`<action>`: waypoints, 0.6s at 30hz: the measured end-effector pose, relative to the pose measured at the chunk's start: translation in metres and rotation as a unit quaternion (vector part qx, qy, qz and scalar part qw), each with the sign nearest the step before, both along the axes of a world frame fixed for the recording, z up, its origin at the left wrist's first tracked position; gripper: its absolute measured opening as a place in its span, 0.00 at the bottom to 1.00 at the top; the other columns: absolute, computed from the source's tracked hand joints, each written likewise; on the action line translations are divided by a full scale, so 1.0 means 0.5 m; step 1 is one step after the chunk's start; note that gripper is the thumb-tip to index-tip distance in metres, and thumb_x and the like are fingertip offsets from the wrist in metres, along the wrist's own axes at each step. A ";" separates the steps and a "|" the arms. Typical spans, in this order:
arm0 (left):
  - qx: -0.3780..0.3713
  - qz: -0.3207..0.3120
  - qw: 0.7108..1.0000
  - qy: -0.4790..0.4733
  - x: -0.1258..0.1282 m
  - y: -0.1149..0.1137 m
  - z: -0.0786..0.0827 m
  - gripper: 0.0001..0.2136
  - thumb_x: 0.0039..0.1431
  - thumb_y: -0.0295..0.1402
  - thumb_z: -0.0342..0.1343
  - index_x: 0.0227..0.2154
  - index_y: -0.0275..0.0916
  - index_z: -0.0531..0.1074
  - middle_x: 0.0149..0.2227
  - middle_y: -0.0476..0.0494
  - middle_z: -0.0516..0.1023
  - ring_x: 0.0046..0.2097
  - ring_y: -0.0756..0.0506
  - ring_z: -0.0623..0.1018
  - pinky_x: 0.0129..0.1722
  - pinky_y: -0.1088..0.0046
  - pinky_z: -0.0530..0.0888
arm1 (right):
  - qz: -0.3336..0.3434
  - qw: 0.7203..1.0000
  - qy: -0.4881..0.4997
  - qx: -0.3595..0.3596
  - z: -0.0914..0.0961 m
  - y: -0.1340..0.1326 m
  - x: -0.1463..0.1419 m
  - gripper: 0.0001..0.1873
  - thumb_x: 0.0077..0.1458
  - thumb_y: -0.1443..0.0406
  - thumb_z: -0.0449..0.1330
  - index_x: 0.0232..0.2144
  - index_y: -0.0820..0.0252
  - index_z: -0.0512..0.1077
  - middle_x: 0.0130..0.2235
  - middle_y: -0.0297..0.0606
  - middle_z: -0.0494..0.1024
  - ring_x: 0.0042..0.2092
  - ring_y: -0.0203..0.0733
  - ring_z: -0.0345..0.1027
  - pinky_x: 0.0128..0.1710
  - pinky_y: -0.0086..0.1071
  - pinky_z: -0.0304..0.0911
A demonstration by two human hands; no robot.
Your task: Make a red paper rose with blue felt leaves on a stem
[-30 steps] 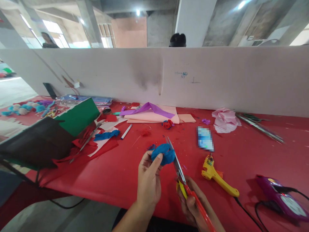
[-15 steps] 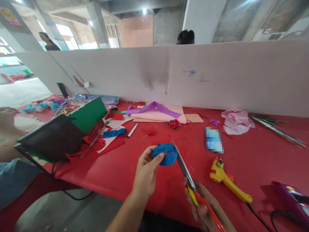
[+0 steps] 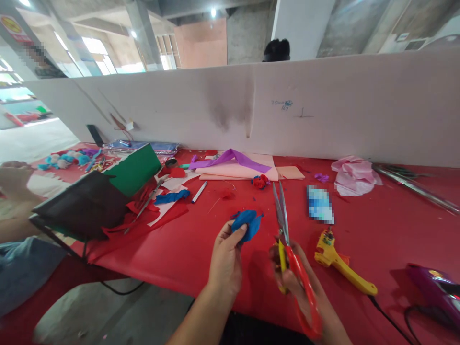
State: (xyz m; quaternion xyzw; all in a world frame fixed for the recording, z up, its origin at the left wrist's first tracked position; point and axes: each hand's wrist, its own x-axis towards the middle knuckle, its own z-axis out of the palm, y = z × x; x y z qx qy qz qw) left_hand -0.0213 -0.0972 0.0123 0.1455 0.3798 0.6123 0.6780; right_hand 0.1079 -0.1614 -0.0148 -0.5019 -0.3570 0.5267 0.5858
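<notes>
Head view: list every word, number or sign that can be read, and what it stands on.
Nothing reads clearly.
Blue handwriting on the white partition: too small to read.
Red and yellow sign, top left: too blurred.
Pixelated patch on the red table: unreadable.

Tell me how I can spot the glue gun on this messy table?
Start at the long red table and find the right hand holding red-handled scissors. Just right of that hand lies the glue gun, flat on the table. It is the only bright yellow tool there, and it sits left of a purple device.
</notes>
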 end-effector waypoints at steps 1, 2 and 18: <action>-0.020 -0.009 1.000 -0.021 0.011 -0.007 0.001 0.09 0.42 0.27 0.66 0.29 0.36 0.74 0.31 0.49 0.78 0.34 0.52 0.76 0.39 0.77 0.70 | -0.012 1.000 0.010 0.001 0.009 0.009 -0.016 0.30 0.41 0.58 0.71 0.47 0.51 0.67 0.39 0.38 0.76 0.40 0.44 0.72 0.34 0.31 0.69; -0.037 -0.024 0.998 -0.040 0.020 -0.014 0.003 0.09 0.43 0.27 0.65 0.29 0.36 0.73 0.31 0.49 0.78 0.33 0.52 0.76 0.39 0.77 0.71 | -0.027 0.999 0.030 -0.002 0.016 0.018 -0.032 0.30 0.39 0.60 0.71 0.46 0.51 0.67 0.39 0.37 0.76 0.41 0.43 0.72 0.36 0.31 0.69; -0.004 -0.122 0.991 0.044 0.009 -0.032 -0.003 0.11 0.42 0.27 0.67 0.31 0.34 0.74 0.31 0.47 0.77 0.32 0.52 0.75 0.35 0.77 0.71 | -0.028 0.997 0.076 -0.014 0.022 0.047 -0.028 0.24 0.39 0.62 0.70 0.39 0.53 0.67 0.29 0.27 0.71 0.26 0.31 0.63 0.25 0.24 0.61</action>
